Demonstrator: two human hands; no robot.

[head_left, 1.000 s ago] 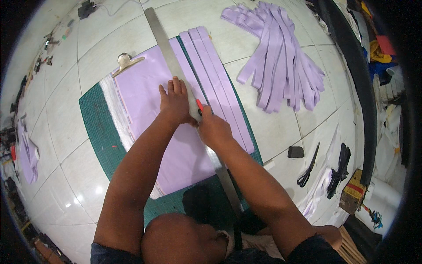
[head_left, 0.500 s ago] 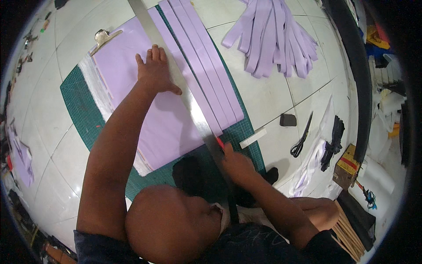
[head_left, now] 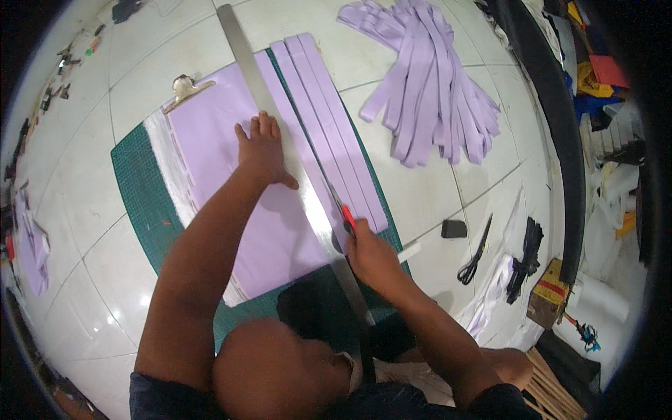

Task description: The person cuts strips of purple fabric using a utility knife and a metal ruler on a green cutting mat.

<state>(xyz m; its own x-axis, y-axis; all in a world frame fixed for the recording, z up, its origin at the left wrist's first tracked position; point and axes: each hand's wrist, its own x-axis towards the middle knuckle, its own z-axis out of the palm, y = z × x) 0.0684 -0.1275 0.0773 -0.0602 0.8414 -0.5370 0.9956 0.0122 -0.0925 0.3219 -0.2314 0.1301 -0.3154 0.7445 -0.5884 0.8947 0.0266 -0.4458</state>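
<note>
Red cutter (head_left: 348, 215) gripped, spread hand (head_left: 262, 155) on ruler (head_left: 244, 56)

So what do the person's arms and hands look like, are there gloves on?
No gloves: the left hand and right hand are bare, with five fingers each. No watch or bracelet shows. The forearms are bare too, below short, dark sleeves.

On the white tiled floor (head_left: 91, 294), a black block (head_left: 454, 229) sits near black scissors (head_left: 476, 259), with a black bundle (head_left: 525, 259) to their right. A yellowish box (head_left: 548, 294) stands beside a white roll (head_left: 605, 315); sticks (head_left: 549, 381) lie below.
</note>
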